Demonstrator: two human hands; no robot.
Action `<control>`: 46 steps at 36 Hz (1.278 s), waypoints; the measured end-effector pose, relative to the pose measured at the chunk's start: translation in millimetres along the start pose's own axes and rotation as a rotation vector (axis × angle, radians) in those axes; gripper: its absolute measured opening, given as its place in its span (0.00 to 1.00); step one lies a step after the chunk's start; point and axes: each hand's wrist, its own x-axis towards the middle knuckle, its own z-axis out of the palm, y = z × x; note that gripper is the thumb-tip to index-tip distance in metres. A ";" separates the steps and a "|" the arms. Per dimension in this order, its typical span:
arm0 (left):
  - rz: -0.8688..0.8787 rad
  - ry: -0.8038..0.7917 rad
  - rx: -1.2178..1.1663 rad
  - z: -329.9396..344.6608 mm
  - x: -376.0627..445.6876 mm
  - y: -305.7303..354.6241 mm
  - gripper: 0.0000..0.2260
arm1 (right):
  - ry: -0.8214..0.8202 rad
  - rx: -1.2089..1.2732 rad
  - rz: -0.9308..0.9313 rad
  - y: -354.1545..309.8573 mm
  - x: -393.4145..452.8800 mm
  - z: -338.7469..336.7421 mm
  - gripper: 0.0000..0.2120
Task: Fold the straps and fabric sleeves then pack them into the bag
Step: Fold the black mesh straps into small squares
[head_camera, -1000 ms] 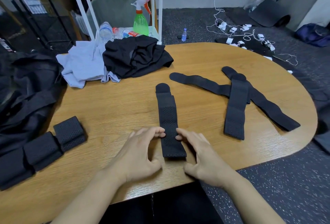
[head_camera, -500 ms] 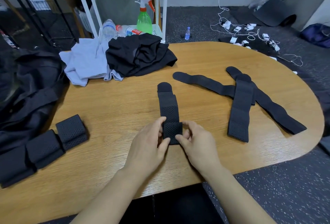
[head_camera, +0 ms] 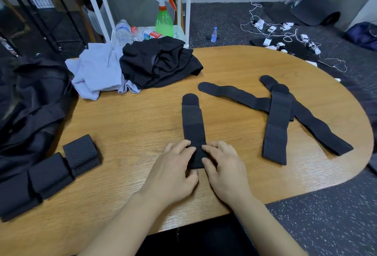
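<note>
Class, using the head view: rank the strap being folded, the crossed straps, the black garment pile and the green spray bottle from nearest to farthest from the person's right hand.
From the right hand:
1. Strap being folded, under its fingers.
2. Crossed straps, to the right.
3. Black garment pile, far left on the table.
4. Green spray bottle, on the white shelf behind.

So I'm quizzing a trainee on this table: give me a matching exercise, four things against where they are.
Things:
1. strap being folded
2. folded straps
3. spray bottle
4. crossed flat straps

Places:
A. white shelf behind the table
B. table's right side
C. under both hands
D. table's left edge, beside the black bag

Pairs: 1-C, 2-D, 3-A, 4-B
</note>
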 end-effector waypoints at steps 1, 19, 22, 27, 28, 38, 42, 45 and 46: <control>0.002 -0.017 0.006 -2.1 0.0 -1.0 0.25 | -0.013 -0.002 -0.012 0.2 -0.8 -1.1 0.17; 0.025 -0.026 -0.090 -15.4 -20.4 -9.4 0.26 | -0.115 -0.035 -0.092 -4.0 -16.9 -9.8 0.20; -0.034 -0.009 -0.175 -14.8 -21.4 -9.1 0.24 | -0.057 0.073 0.024 -7.8 -11.4 -7.5 0.16; -0.129 0.139 -0.205 -7.2 -13.8 -9.1 0.15 | -0.011 0.112 0.106 -13.8 0.2 1.4 0.12; -0.156 0.167 -0.212 -5.2 -11.5 -8.6 0.14 | -0.003 0.114 0.111 -15.0 2.2 3.7 0.11; -0.342 0.205 -0.264 -1.5 12.8 -17.6 0.05 | 0.058 0.055 0.228 -29.6 20.6 8.5 0.08; -0.392 0.189 -0.264 -4.9 20.5 -16.2 0.07 | 0.046 0.025 0.303 -35.2 26.8 9.5 0.12; -0.378 0.165 -0.220 -8.0 23.2 -14.2 0.07 | 0.046 -0.009 0.316 -39.1 29.8 10.5 0.14; -0.373 0.152 -0.177 -9.9 23.8 -13.6 0.07 | 0.048 -0.024 0.308 -40.1 30.6 10.1 0.15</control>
